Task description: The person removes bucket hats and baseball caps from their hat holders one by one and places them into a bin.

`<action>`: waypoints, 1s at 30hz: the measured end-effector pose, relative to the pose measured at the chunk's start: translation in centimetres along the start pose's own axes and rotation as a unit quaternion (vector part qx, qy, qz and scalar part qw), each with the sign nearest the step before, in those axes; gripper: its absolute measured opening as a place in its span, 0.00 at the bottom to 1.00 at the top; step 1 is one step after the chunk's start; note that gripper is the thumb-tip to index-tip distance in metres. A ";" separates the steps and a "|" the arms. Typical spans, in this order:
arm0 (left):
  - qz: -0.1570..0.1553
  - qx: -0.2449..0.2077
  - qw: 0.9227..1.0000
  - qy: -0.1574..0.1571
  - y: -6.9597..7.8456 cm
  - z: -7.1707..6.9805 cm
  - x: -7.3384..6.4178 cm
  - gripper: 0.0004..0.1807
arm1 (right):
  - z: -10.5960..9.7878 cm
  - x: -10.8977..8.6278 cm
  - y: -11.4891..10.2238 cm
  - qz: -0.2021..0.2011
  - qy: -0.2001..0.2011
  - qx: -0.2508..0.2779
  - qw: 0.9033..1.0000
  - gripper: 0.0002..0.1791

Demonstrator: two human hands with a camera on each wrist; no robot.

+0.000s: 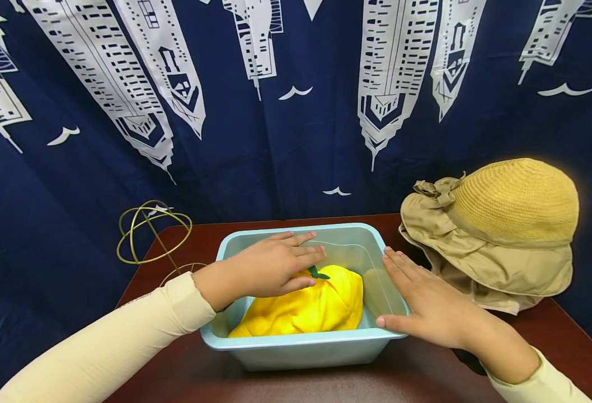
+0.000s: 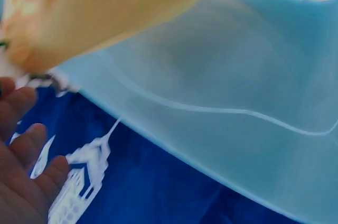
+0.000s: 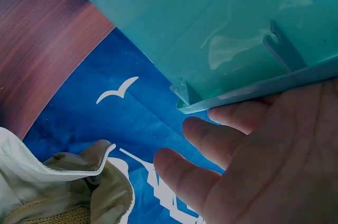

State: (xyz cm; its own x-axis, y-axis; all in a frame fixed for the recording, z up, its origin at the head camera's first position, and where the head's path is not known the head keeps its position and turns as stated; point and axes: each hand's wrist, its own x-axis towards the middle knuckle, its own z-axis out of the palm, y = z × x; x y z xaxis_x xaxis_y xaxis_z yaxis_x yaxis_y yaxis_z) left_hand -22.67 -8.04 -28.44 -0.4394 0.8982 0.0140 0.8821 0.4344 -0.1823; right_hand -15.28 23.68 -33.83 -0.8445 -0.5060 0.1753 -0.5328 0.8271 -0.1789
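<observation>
A yellow cloth hat (image 1: 316,305) with a small green leaf-shaped tab lies inside a light blue plastic bin (image 1: 306,342). Over the hat and the bin's opening reaches my left hand (image 1: 276,264), palm down with fingers extended. In the left wrist view, the yellow cloth (image 2: 105,7) is beside that hand's fingers (image 2: 31,145), with a gap between them. Along the bin's right rim lies my right hand (image 1: 427,305), its fingers straight. The right wrist view has the fingers (image 3: 182,174) against the outside of the rim (image 3: 248,91), not curled round it.
A straw sun hat (image 1: 517,207) with a beige cloth brim rests on the dark red table (image 1: 296,383), right of the bin. To the left stands a gold wire hat stand (image 1: 147,218). A navy curtain (image 1: 286,151) with white building prints hangs behind.
</observation>
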 end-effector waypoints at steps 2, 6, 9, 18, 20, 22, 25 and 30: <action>-0.019 -0.001 1.000 0.011 0.1 -0.7 -1.0 0.30 | 0.1 0.0 0.0 -0.002 0.000 0.000 1.000 0.56; -0.073 0.002 0.996 0.043 0.4 -2.2 -3.7 0.31 | 0.2 0.0 0.0 -0.007 0.003 -0.001 1.000 0.56; -0.121 -0.006 0.990 0.068 0.7 -2.7 -6.2 0.32 | 0.2 0.0 0.1 -0.007 0.003 0.000 1.000 0.55; -0.291 -0.085 0.949 0.085 2.7 1.8 -12.3 0.46 | 0.1 -0.1 0.1 -0.008 0.007 -0.003 1.000 0.55; -0.318 -0.102 0.939 0.086 3.3 3.0 -13.0 0.49 | 0.0 -0.1 0.1 -0.008 0.009 -0.003 1.000 0.56; -0.337 -0.111 0.931 0.088 3.8 3.9 -13.4 0.52 | 0.0 -0.1 0.1 -0.010 0.011 -0.003 1.000 0.55; -0.349 -0.110 0.926 0.093 4.2 4.8 -13.8 0.54 | 0.0 -0.1 0.1 -0.011 0.011 -0.003 1.000 0.55; -0.333 -0.079 0.932 0.120 4.3 5.8 -14.0 0.53 | 0.2 -0.1 0.2 -0.008 0.010 -0.001 1.000 0.55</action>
State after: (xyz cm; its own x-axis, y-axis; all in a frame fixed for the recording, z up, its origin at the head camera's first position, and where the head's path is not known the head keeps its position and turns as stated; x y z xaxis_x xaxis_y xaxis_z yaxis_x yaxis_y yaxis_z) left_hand -13.72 -19.12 -35.15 -0.8642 0.4073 0.2953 0.4500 0.8883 0.0917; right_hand -15.30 23.83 -34.02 -0.8341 -0.5146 0.1985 -0.5468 0.8188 -0.1747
